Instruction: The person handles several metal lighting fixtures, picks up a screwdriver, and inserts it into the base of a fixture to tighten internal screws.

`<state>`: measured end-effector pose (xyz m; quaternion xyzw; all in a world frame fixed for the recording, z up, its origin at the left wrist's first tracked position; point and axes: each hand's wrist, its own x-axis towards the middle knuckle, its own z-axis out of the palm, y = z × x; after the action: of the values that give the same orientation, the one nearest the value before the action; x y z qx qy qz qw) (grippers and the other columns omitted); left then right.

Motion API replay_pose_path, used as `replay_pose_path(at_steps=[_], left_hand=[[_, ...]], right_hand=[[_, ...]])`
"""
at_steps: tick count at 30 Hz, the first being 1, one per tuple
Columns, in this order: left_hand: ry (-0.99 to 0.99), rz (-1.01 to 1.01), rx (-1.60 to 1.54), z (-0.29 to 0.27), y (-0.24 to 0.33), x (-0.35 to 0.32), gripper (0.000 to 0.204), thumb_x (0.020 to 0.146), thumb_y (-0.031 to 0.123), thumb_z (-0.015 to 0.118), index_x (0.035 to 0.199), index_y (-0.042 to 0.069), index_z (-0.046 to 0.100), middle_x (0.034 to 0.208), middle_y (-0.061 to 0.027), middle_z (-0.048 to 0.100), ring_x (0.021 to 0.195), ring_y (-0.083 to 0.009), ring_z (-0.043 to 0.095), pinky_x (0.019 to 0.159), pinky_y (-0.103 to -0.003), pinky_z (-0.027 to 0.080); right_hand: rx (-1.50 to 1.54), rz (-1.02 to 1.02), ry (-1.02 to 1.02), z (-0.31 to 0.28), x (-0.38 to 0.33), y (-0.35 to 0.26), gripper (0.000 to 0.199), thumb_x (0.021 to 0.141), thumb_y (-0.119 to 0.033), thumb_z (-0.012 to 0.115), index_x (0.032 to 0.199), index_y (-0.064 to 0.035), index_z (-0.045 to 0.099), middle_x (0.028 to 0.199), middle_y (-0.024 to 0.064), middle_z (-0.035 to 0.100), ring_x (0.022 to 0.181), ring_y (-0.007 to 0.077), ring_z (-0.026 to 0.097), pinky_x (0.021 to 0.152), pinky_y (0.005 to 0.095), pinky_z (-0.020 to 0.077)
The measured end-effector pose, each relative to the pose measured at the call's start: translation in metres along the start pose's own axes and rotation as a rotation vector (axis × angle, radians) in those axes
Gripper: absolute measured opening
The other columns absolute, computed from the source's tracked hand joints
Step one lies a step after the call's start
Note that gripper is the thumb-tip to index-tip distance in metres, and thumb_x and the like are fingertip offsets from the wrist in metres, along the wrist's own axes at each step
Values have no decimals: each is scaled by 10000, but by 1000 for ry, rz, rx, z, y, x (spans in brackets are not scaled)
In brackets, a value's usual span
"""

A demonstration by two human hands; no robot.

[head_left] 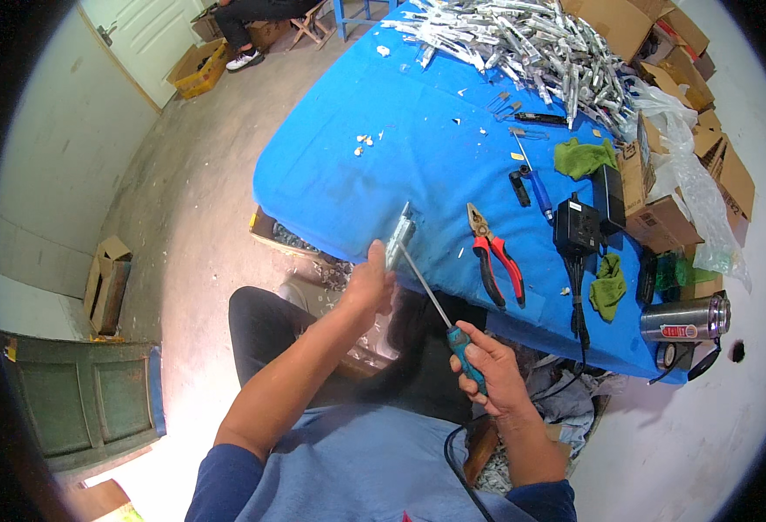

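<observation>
Slim, silvery-white, rod-shaped part (pixel 400 233) is jutting over the blue cloth-covered table's (pixel 339 174) near edge, the left hand's (pixel 371 283) fingers clamping its lower end. The right hand (pixel 492 370) is gripping a teal-handled steel screwdriver (pixel 458 337). The part is looking light, stiff, perhaps slick, its thicker body probably offering safer hold than its narrow tip.

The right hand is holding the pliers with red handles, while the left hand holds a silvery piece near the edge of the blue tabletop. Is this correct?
Not quite: in the head view, the right hand holds a teal-handled screwdriver, not the pliers. The left hand does hold a silvery piece near the edge of the blue tabletop.
</observation>
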<state>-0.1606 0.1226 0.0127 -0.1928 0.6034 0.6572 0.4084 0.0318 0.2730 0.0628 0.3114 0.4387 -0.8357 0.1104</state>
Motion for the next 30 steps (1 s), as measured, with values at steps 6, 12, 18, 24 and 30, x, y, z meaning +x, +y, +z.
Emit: replay_pose_path(at_steps=[6, 12, 18, 24, 30], left_hand=[[-43, -11, -10, -2, -1, 1, 609, 886, 713, 372, 609, 171, 344, 503, 45, 248, 397, -118, 199, 413, -281, 202], [37, 28, -14, 3, -5, 2, 612, 884, 721, 370, 626, 166, 348, 509, 46, 248, 400, -116, 203, 409, -278, 189], [49, 40, -8, 2, -8, 5, 601, 907, 698, 341, 642, 158, 350, 520, 46, 255, 404, -115, 213, 402, -278, 184], [69, 59, 17, 4, -6, 5, 593, 927, 672, 317, 645, 152, 354, 527, 41, 260, 412, -116, 218, 406, -283, 190], [76, 75, 63, 4, 0, -2, 607, 934, 664, 309, 628, 142, 366, 523, 40, 263, 412, -121, 227, 407, -294, 204]], right_hand=[[39, 1, 23, 5, -1, 0, 412, 958, -157, 528, 1353, -51, 468, 836, 99, 597, 499, 69, 502, 364, 155, 347], [-50, 6, 36, 5, 1, -8, 435, 955, -171, 543, 1365, -55, 460, 833, 92, 603, 495, 66, 504, 368, 152, 352], [-261, -64, 52, 4, 4, -14, 425, 953, -181, 556, 1356, -65, 492, 796, 53, 612, 501, 47, 487, 390, 165, 342], [-395, -143, 24, -5, 10, -18, 421, 955, -181, 559, 1355, -70, 494, 789, 54, 614, 498, 43, 486, 389, 164, 336], [-49, 92, -13, 1, 5, -29, 442, 963, -173, 530, 1385, -77, 440, 807, 74, 593, 487, 56, 486, 364, 161, 340]])
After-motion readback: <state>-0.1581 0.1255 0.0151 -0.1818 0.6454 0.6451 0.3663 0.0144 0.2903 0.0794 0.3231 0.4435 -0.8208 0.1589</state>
